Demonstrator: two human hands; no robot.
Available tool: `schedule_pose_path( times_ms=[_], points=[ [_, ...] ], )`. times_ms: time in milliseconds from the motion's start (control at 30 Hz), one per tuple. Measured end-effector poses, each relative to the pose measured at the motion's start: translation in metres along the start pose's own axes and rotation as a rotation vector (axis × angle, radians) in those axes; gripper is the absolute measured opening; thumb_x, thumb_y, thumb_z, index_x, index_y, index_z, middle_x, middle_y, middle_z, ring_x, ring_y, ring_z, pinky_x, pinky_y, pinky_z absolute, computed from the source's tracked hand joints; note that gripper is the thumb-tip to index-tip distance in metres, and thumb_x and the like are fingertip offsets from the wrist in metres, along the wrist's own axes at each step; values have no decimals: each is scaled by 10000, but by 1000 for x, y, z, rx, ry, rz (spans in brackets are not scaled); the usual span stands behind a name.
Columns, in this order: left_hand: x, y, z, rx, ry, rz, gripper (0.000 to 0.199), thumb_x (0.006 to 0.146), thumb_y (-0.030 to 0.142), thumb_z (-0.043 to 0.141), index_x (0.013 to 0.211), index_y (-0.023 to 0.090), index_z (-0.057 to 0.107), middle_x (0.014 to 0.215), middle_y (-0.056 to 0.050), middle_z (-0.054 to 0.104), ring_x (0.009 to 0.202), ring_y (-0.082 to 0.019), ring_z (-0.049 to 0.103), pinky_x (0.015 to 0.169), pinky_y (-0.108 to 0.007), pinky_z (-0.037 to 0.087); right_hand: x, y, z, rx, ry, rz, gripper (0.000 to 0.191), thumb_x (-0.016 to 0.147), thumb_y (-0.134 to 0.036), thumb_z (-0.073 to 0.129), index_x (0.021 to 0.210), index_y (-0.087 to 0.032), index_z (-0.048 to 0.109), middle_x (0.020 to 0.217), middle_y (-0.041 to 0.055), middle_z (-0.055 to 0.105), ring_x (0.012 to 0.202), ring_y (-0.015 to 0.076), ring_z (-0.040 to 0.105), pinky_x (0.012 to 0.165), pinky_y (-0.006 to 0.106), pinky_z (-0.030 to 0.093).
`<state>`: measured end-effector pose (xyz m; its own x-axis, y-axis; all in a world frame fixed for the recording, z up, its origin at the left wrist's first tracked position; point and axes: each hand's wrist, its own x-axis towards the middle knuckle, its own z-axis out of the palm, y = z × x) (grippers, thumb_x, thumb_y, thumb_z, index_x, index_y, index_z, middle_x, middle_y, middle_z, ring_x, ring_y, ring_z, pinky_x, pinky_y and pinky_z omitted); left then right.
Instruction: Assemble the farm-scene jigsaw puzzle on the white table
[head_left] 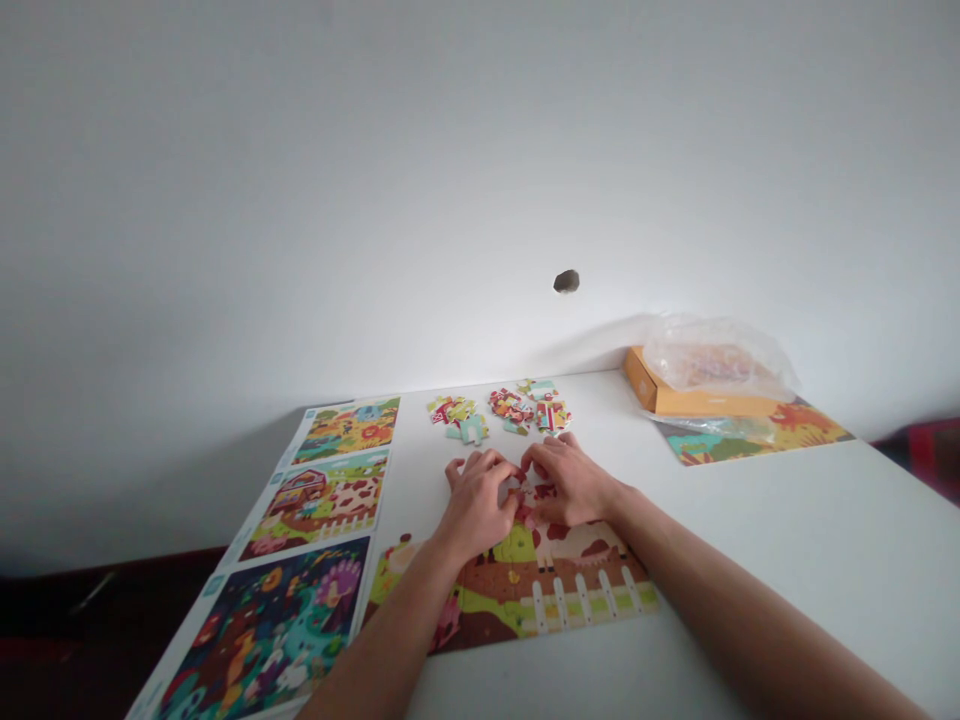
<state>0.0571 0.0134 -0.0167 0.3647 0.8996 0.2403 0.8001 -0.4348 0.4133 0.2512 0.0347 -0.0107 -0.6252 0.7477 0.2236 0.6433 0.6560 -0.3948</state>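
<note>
A partly assembled farm jigsaw puzzle (585, 578) lies on the white table, showing a spotted cow, a brown path and a white fence. At its upper edge, my left hand (480, 500) has its fingers curled with thumb and index finger closed on a puzzle piece (527, 482). From the other side, my right hand (574, 482) bends its fingers around the same red-and-white area, thumb and fingertips gripping there. My fingers partly cover the piece, and my left forearm hides part of the puzzle's left side.
Loose puzzle pieces (472, 428) and another pile (551, 415) lie beyond my hands. A sheet of printed reference pictures (322, 505) lies at left. At back right, an orange box (660, 398) under a clear plastic bag (724, 350) sits beside a lion picture (802, 432), near the wall.
</note>
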Motion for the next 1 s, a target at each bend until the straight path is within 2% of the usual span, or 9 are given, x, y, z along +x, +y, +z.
schedule_pose_path(
  times_ms=[333,633,800,1000],
  points=[
    [0,1,0,-9,-13,-5,181,726,239,663,903,239,622,998,-33,619,1028,-246,521,981,-457,256,1,1,1,18,-5,30,610,609,-515,785,1057,-196,520,850,26,606,846,233,531,827,361,301],
    [2,0,3,-38,8,-43,116,758,254,684,870,259,657,1002,-24,621,1031,-229,538,984,-459,252,1,6,5,16,10,87,687,599,-658,748,1070,-205,535,873,39,617,871,241,538,827,371,308],
    [3,-2,5,-51,17,-75,59,786,288,675,842,271,683,975,-15,624,1023,-221,545,973,-458,249,2,9,6,8,28,121,621,645,-615,746,1060,-206,534,861,34,613,879,238,545,827,366,310],
    [4,-4,7,-71,13,-96,94,792,228,646,835,285,707,957,-14,645,1016,-219,554,963,-445,257,2,14,10,-9,77,174,507,715,-544,724,1044,-208,534,845,25,607,894,229,544,821,355,300]
  ],
)
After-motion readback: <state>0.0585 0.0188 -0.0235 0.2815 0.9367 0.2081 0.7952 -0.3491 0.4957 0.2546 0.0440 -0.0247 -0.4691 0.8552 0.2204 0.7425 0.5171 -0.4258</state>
